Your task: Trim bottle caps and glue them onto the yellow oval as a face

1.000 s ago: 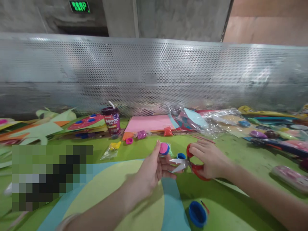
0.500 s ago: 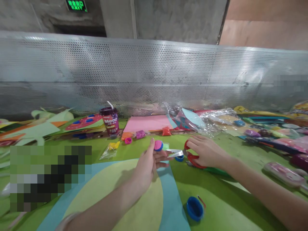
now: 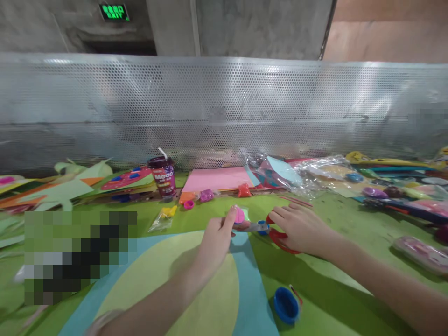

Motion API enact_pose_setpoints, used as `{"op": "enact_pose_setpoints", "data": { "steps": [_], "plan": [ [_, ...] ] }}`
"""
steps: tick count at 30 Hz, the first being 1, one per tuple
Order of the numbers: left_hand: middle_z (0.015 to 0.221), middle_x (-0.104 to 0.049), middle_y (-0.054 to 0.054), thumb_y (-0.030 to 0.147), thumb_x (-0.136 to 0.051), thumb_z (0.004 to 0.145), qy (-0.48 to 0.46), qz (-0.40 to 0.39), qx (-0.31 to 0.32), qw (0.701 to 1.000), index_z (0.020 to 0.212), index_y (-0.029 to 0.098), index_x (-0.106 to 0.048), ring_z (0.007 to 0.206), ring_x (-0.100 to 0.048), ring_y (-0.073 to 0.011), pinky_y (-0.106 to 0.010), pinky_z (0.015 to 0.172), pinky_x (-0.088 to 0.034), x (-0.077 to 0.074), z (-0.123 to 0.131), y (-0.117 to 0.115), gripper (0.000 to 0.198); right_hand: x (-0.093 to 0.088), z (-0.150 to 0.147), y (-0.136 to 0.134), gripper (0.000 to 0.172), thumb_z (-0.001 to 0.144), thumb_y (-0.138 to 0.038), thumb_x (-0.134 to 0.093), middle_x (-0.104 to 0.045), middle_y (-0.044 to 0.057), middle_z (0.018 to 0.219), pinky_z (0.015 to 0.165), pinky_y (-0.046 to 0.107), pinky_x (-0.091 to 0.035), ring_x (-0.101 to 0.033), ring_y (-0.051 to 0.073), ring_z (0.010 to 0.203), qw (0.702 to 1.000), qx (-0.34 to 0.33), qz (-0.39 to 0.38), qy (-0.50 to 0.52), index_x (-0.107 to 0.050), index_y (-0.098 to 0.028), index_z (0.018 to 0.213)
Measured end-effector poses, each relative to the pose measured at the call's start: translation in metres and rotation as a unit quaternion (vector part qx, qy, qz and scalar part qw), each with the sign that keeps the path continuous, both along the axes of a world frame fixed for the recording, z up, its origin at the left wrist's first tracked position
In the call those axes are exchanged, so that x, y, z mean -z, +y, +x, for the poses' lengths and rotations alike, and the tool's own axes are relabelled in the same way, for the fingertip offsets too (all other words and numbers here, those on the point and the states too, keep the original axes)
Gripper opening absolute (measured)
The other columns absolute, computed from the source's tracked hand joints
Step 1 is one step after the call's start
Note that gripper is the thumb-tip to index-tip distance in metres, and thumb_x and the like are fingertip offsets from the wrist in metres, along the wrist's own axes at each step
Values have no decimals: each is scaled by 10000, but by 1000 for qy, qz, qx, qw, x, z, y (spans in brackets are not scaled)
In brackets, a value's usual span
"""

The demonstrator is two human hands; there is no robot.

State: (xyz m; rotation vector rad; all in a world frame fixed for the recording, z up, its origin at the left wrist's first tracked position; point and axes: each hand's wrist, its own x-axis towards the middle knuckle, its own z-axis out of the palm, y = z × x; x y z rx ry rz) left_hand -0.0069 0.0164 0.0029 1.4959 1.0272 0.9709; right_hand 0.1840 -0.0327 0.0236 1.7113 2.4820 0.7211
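Observation:
Between the thumb and fingers of my left hand is a small pink clay piece, rounded and flat-faced. My right hand grips a pair of red-handled scissors, fingers in the loops. Their blades point left and reach the left fingers just below the pink clay; whether they touch it I cannot tell. Behind the scissors sits a small blue lid-like piece, partly hidden. Under my left forearm lies a light blue sheet with a pale yellow-green oval on it.
A blue tub stands at the front right. At the back are a purple drink cup with a straw, pink paper, clay packets and crumpled clear plastic. A perforated metal panel rises behind the table.
The scissor blades have closed together and now lie lower, beside the left fingers. My left hand has turned, and the blue edge of the pink clay no longer shows. The view has shifted slightly.

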Motion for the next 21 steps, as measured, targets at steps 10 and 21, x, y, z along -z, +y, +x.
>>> {"op": "enact_pose_setpoints", "data": {
  "steps": [10,21],
  "plan": [
    [583,-665,-59,458,-470,777,12,4,-24,1000,576,157,-683,545,-528,-170,-254,536,-370,-3,2,-1,420,-2,3,2,133,745,-253,-529,-634,35,826,663,315,-384,-583,223,749,999,22,0,27,-569,-192,857],
    [636,-663,-18,454,-498,770,-288,-68,-139,945,674,182,-592,639,-604,-139,-204,511,-409,-16,-2,-3,303,-1,36,17,211,805,-279,-448,-646,83,856,485,284,-375,-586,197,614,985,152,16,83,-547,-166,953]
  ]
}}
